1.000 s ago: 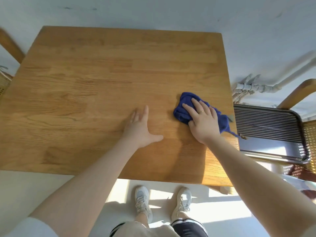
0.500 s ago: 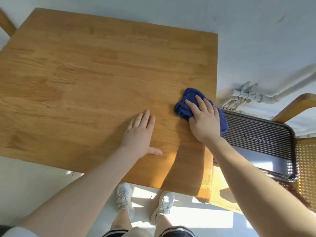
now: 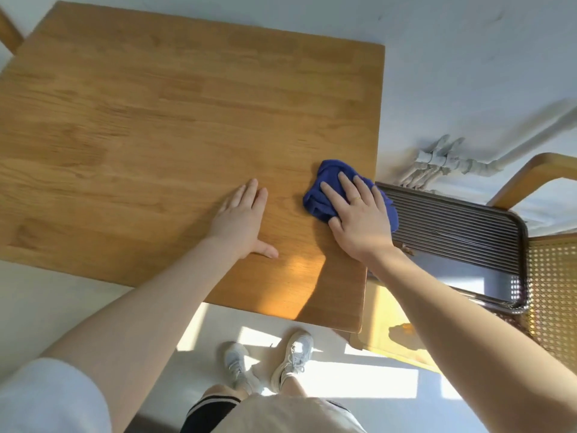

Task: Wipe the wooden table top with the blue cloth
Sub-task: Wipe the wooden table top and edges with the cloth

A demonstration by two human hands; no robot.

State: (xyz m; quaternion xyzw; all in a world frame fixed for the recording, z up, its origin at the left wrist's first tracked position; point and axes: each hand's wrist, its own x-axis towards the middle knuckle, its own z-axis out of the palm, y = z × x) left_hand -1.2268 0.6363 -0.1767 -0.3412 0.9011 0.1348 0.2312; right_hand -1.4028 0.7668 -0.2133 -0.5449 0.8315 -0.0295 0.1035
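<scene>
Both arms out, L grip [image 3: 242,218] & R grip [image 3: 359,215] flat.

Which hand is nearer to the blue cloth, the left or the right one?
Right. The right hand lies flat on the cloth, pressing it at the table's right edge. The left hand rests flat on the bare wood to the cloth's left, not touching it.

Table top [image 3: 156,120] smooth satin wood; blue cloth [image 3: 324,195] soft, matt, crumpled.

1 table [image 3: 156,120], 1 cloth [image 3: 321,195], 2 hands [image 3: 240,220] [image 3: 359,220]
</scene>
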